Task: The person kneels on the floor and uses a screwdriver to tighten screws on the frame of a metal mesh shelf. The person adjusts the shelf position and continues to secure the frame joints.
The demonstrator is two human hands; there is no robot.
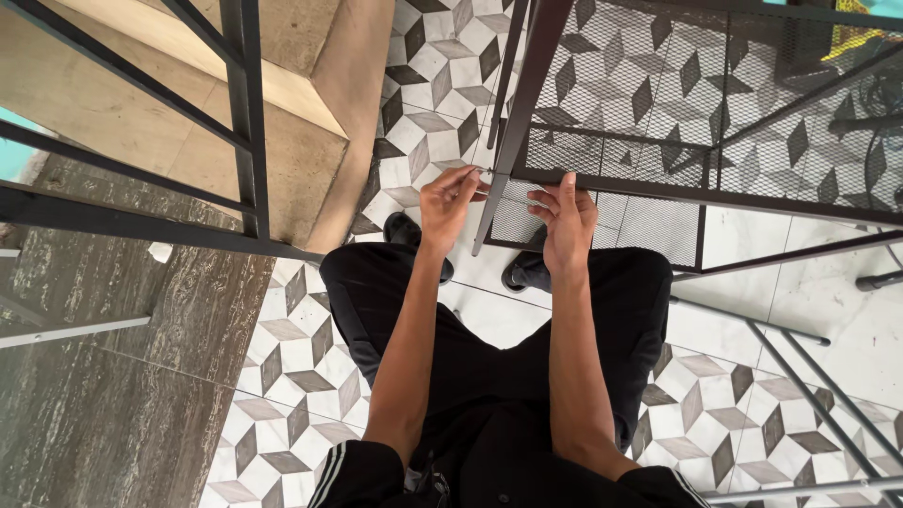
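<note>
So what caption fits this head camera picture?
Left hand and right hand pinch a black mesh rack.

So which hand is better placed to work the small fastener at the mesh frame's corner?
Probably the left hand: its fingertips pinch at the small fastener on the mesh frame. The right hand rests lower, under the frame's bar.

an outdoor patio or entrance area of a building, perhaps a café terrace. the floor (433,85) is tiled in a grey and white cube pattern, beige stone steps (282,113) rise beside a black metal railing (245,122), and black mesh metal furniture (658,103) stands about
</note>
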